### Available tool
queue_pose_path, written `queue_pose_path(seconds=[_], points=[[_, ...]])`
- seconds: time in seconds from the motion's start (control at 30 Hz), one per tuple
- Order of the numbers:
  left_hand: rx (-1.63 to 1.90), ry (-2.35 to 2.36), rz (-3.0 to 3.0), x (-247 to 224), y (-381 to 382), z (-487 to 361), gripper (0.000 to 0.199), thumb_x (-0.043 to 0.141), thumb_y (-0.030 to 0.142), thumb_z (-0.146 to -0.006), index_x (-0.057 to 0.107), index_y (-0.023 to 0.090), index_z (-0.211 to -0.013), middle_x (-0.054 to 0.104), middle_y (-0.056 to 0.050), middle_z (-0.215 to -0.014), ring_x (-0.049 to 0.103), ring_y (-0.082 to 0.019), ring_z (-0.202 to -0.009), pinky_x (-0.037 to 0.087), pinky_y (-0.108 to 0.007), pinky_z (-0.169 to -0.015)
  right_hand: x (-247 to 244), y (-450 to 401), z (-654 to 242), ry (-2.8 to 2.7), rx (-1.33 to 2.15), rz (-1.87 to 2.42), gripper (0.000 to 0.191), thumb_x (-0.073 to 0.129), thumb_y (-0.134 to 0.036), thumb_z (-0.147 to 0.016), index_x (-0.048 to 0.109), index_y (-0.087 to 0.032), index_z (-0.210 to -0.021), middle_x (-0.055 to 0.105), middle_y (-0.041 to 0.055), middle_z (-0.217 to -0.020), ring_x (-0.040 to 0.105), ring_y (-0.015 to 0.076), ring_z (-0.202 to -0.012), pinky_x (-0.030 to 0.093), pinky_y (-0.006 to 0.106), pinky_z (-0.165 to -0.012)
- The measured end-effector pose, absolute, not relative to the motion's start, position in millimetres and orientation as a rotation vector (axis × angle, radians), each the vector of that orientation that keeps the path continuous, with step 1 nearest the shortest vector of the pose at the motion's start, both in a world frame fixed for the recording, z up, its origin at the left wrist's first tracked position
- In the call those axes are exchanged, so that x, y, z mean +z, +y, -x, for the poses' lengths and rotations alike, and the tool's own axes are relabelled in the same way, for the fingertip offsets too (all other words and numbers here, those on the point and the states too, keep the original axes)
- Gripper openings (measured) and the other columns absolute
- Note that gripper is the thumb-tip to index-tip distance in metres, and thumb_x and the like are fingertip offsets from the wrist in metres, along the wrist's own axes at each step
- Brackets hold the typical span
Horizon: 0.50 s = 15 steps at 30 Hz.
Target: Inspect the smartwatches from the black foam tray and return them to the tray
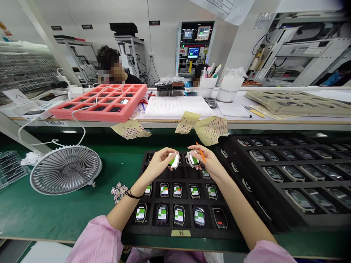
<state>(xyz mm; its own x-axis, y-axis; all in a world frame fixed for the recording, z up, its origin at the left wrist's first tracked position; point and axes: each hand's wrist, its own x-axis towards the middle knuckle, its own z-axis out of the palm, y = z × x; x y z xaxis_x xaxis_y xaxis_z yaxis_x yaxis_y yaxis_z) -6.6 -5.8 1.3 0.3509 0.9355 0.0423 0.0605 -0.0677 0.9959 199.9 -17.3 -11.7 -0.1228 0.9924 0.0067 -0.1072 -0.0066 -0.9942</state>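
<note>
Both my hands are over the upper part of a black foam tray (pixel 186 200), which holds several watch faces with lit green and white screens. My left hand (pixel 162 160) grips a watch face (pixel 174 161) between thumb and fingers, its screen green and white. My right hand (pixel 206 159) holds another watch face (pixel 193 159) close to the first, with a small gap between them. An orange stick (pixel 201 152) is also held between the fingers of my right hand. A yellow label (pixel 180 233) is on the tray's front edge.
At the right are stacked black trays (pixel 276 188) of watches. A grey fan (pixel 65 170) and small paper scraps (pixel 118 192) lie left. On the shelf ahead are a pink foam tray (pixel 120 116), papers (pixel 178 106) and a beige tray (pixel 301 103). A person (pixel 112 67) sits beyond.
</note>
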Motion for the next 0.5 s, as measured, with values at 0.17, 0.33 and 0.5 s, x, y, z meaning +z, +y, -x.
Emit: queue_pose_path(seconds=[0.17,0.33,0.5], points=[[0.924,0.98,-1.463,0.4,-5.4,5.6,0.04,0.07,0.05,-0.074,0.065,0.015,-0.093,0.064,-0.004,-0.087,0.058,-0.012,-0.068,0.052,-0.02,-0.048,-12.9,-17.2,-199.2,-1.222,1.351,1.077,0.034,0.077,-0.041,-0.073,0.066,-0.023,-0.1,0.063,-0.0008,-0.077,0.051,0.0084,-0.049,0.036,0.021,-0.039],[0.923,0.898,-1.505,-3.0,-3.4,7.5,0.039,0.072,0.041,-0.074,0.061,0.016,-0.102,0.063,-0.007,-0.101,0.06,-0.012,-0.073,0.054,-0.024,-0.059,-9.3,-18.7,-201.2,-1.258,1.39,1.035,0.039,0.08,-0.034,-0.07,0.065,-0.023,-0.104,0.064,-0.0004,-0.082,0.052,0.0075,-0.05,0.037,0.019,-0.04],[0.914,0.847,-1.592,-8.3,-1.0,11.2,0.044,0.072,0.033,-0.077,0.057,0.018,-0.115,0.061,-0.009,-0.112,0.06,-0.014,-0.081,0.053,-0.027,-0.072,-5.4,-20.7,-205.3,-1.337,1.42,0.955,0.052,0.082,-0.027,-0.067,0.061,-0.023,-0.115,0.065,0.0021,-0.09,0.055,0.0095,-0.058,0.037,0.019,-0.041]])
